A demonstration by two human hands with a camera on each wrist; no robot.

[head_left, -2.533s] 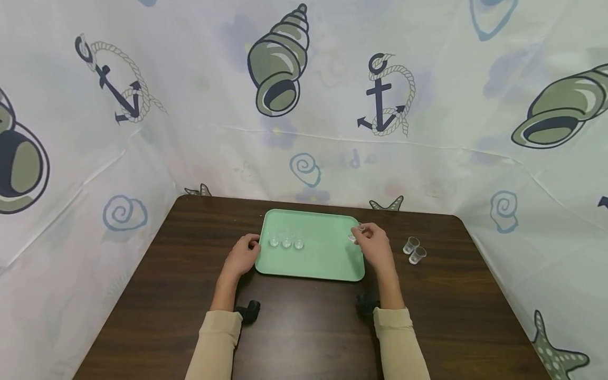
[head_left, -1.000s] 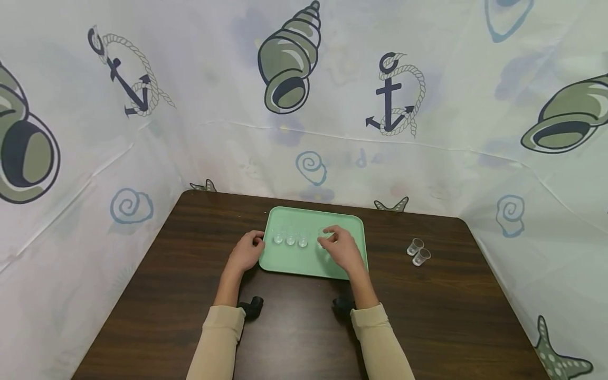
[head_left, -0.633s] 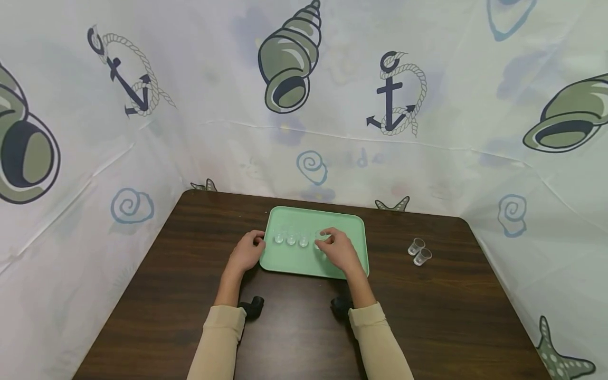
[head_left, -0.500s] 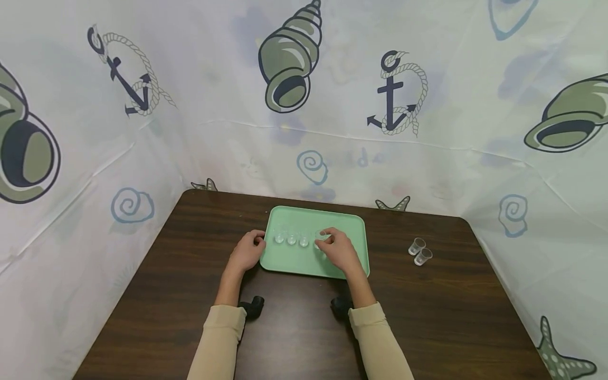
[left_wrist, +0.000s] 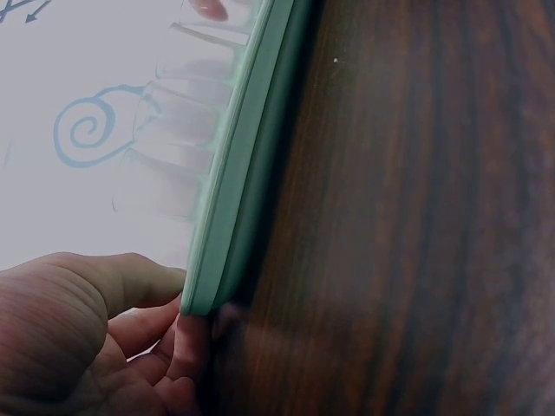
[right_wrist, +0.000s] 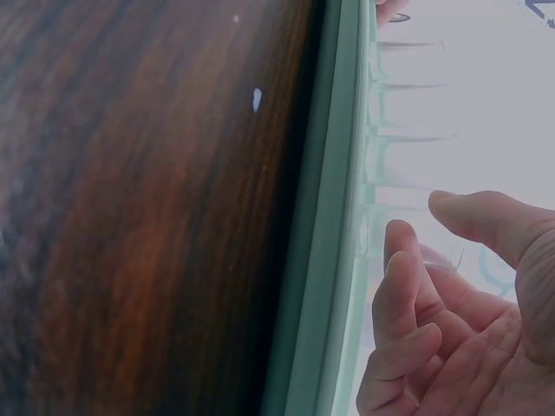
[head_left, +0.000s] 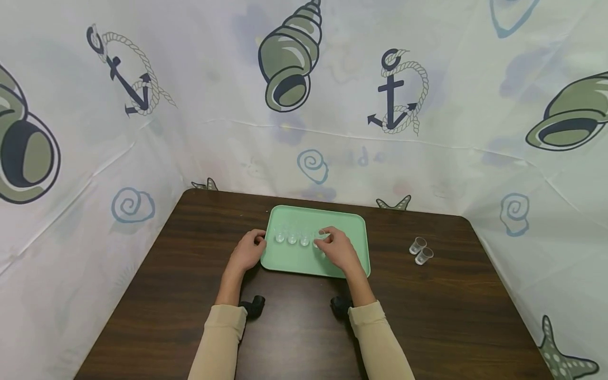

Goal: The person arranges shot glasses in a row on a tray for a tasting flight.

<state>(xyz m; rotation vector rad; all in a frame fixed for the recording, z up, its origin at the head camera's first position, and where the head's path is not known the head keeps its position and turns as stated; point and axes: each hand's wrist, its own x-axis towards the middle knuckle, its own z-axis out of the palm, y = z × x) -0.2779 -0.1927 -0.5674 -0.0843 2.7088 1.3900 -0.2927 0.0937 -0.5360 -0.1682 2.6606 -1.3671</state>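
Note:
A light green tray [head_left: 299, 264] lies on the table. My left hand [head_left: 245, 253] grips its left edge; in the left wrist view the thumb lies at the rim [left_wrist: 212, 234] and the fingers underneath. Three small clear plastic cups, the middle one [head_left: 292, 239] included, stand upright in a row on the tray's left half. To their right, my right hand [head_left: 341, 250] holds a fourth clear cup [head_left: 321, 235] between thumb and fingers, low over the tray. In the right wrist view, the fingers partly cover this cup [right_wrist: 444, 258].
Right of the tray, two more clear cups, one farther back [head_left: 418, 245] and one nearer [head_left: 424, 256], stand close together on the dark wooden table [head_left: 294, 338]. A white curtain [head_left: 332, 179] printed with shells and anchors surrounds the table's back and sides.
My right hand has carried the cup from the tray's right edge leftward to the row of three, then stayed there almost still. My left hand has kept its grip on the tray.

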